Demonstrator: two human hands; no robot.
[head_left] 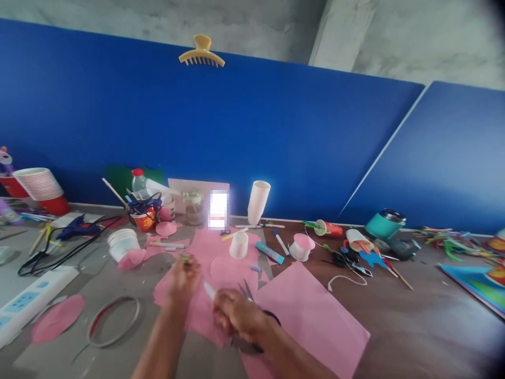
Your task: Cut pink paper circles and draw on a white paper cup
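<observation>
Over the pink paper sheets (pixel 197 316), my left hand (pixel 185 276) is closed and a little blurred. A small green thing (pixel 185 260) shows at its fingertips, too small to name. My right hand (pixel 240 316) grips a white pen-like stick (pixel 209 290) that points up and to the left. Dark-handled scissors (pixel 246 290) lie partly hidden beneath this hand. Just beyond both hands is a round pink paper piece (pixel 225 269), with a white paper cup (pixel 239 245) behind it. A teal glue stick (pixel 270 252) rests right of the cup.
A grey tape ring (pixel 113 321), a pink paper disc (pixel 58 318) and a white power strip (pixel 35 300) lie at left. Cups, a jar (pixel 193 207) and a bright phone screen (pixel 218 209) line the blue partition (pixel 252 126). Cables and a teal container (pixel 385 223) are at right.
</observation>
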